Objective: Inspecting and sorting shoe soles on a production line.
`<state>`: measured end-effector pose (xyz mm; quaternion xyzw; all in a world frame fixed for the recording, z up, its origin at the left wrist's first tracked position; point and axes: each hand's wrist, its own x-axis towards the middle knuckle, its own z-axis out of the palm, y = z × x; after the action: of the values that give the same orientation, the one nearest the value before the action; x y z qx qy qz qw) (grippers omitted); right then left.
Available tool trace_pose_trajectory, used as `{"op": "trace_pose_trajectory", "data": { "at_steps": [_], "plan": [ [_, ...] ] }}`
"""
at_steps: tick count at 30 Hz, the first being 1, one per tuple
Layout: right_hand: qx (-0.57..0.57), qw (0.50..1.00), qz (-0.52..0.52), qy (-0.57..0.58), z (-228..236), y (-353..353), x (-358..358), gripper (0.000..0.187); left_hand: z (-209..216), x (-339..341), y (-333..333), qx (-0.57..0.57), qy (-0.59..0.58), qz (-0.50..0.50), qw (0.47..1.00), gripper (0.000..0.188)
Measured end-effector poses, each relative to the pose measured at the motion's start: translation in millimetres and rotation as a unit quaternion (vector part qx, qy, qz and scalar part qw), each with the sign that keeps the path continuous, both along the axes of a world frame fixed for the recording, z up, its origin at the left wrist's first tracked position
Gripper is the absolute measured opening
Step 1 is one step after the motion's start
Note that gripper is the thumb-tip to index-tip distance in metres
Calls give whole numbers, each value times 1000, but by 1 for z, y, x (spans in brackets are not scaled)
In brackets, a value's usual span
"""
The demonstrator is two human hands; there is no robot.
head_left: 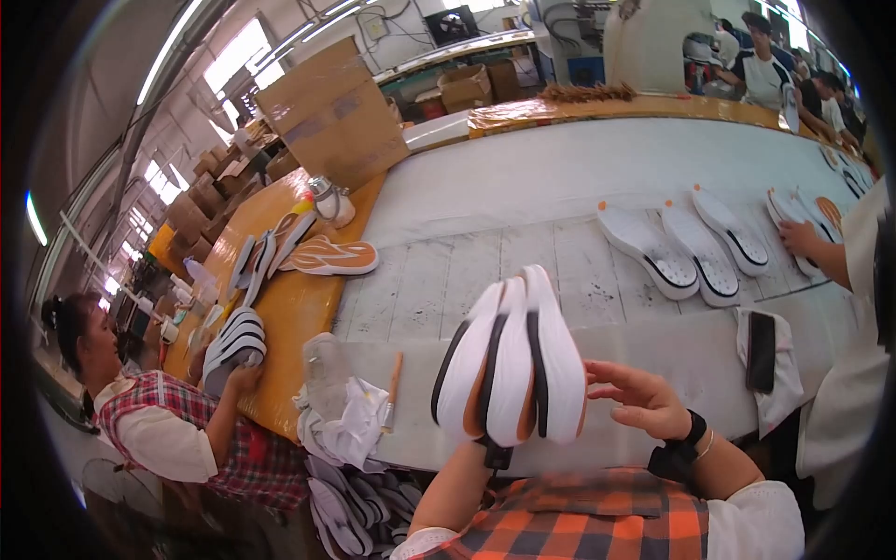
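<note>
Several white shoe soles (pixel 510 373) with black and orange sides stand upright together in front of me. My left forearm (pixel 455 495) reaches up behind them; the soles hide my left hand, which holds them up. My right hand (pixel 644 399) is open at their right side, its fingers stretched toward the nearest sole edge. Whether the fingertips touch it, I cannot tell. Beyond, on the conveyor belt (pixel 485 205), three white soles (pixel 670 252) with orange tips lie to the right.
A co-worker at left holds striped soles (pixel 235 338) beside the orange table (pixel 308 308). Another person's hand (pixel 801 238) touches soles at right. Nearby lie a white cloth (pixel 355 420), an orange-handled tool (pixel 394 378) and a phone (pixel 761 350). More soles (pixel 341 509) are piled below left.
</note>
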<state>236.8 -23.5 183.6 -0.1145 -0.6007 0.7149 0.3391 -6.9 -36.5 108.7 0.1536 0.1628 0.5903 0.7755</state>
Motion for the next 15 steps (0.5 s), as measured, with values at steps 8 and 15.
{"op": "trace_pose_trajectory", "data": {
  "at_steps": [8,15],
  "plan": [
    [77,996,-35,5,12,10,-9,68,22,17,12,-7,-78,58,995,66],
    [76,995,-49,35,14,19,-12,69,47,19,17,7,-170,23,985,60]
  ]
}}
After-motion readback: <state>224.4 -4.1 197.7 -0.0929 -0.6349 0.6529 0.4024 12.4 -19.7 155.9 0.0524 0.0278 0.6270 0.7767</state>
